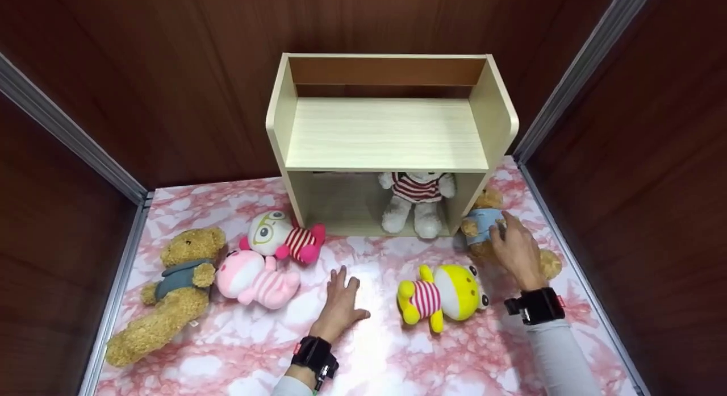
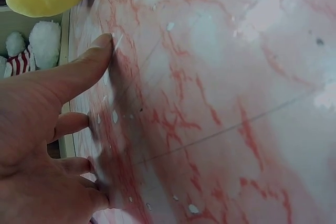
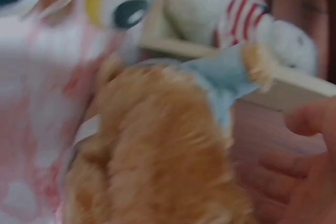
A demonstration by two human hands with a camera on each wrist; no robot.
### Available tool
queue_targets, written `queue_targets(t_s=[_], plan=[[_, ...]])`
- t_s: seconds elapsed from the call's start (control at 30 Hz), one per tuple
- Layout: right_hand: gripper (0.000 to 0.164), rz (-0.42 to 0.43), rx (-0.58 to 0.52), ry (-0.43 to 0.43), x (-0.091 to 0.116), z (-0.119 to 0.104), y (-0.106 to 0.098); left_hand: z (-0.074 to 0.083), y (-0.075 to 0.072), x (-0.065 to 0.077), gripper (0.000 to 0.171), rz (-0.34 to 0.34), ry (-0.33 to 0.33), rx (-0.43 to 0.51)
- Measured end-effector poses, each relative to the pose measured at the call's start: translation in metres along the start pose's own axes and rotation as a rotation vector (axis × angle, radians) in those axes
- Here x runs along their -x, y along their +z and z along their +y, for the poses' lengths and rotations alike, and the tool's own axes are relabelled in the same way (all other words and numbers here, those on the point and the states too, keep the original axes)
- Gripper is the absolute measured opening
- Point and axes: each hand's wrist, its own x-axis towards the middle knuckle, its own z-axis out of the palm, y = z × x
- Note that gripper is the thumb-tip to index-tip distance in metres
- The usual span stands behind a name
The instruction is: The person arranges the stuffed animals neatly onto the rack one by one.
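My right hand [image 1: 517,251] reaches over a brown teddy bear in a light blue top [image 1: 484,220], which lies beside the shelf's right wall. Thumb and fingers are spread apart; in the right wrist view the bear's furry body [image 3: 163,129] fills the middle, with the hand [image 3: 299,171] at its right edge. My left hand [image 1: 338,306] holds nothing, its fingertips down at the marbled tabletop [image 2: 210,129] in the left wrist view. Between the hands lies a yellow plush toy with a striped body [image 1: 457,294].
A pale wooden shelf [image 1: 386,134] stands at the back; a white plush in a striped sweater [image 1: 417,197] sits in its lower compartment. On the left lie a pink plush [image 1: 264,279], a plush with glasses [image 1: 272,234] and a larger teddy bear [image 1: 182,282]. Dark panels [image 1: 142,72] enclose the table.
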Motion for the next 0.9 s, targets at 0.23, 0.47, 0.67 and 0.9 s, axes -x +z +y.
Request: queue_targets(t_s=[0.23,0.47,0.67,0.9], plan=[[0.069,-0.180,0.103,0.088,0.001,0.013,0.006,-0.001,0.000,0.001,0.063,-0.008,-0.002,0.015],[0.106,-0.326,0.131,0.174,0.003,0.019,0.016,-0.003,-0.002,0.001,0.063,-0.013,0.009,-0.006],[0.118,-0.283,0.164,0.240,0.002,0.024,0.034,-0.004,-0.001,0.001,0.064,-0.011,0.013,-0.007],[0.114,-0.053,0.142,0.209,0.013,0.035,0.058,-0.004,0.000,0.002,0.065,-0.011,0.006,-0.031]])
